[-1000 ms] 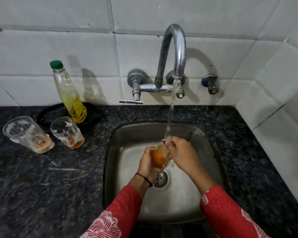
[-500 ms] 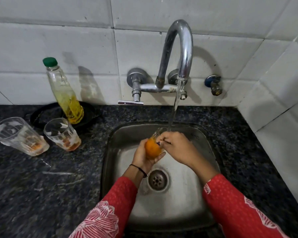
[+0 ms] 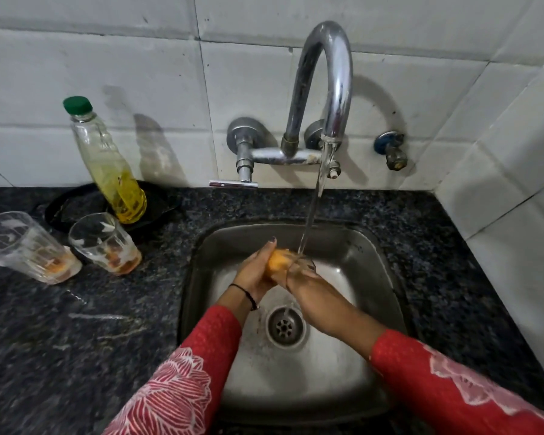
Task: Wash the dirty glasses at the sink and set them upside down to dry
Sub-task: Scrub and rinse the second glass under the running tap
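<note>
1. Left hand (image 3: 254, 273) is wrapped around the base end of a clear drinking glass (image 3: 299, 265) with orange gunk in the bottom. Proper grip, with the fingers curled round it.
2. Right hand (image 3: 308, 288) meets that glass at its open mouth end. Its fingers are hidden by the glass, so I honestly can't tell if they're pinching the rim or lying straight.
3. The glass is tipped on its side between both hands, held over the stainless steel sink (image 3: 376, 277). A thin stream of water (image 3: 311, 215) from the curved chrome tap (image 3: 327, 73) lands right on it.
4. Straight below the grip is the round metal drain (image 3: 285, 328).
5. Well off to the left of the grip, on the dark speckled stone counter (image 3: 76, 334), two more stand upright with orange dregs. The nearer dirty glass (image 3: 104, 243) is just beside the farther dirty glass (image 3: 29, 246).
6. Behind those two, a clear plastic bottle with a green cap (image 3: 110, 164) and yellow liquid stands on a black round tray (image 3: 73, 208).
</note>
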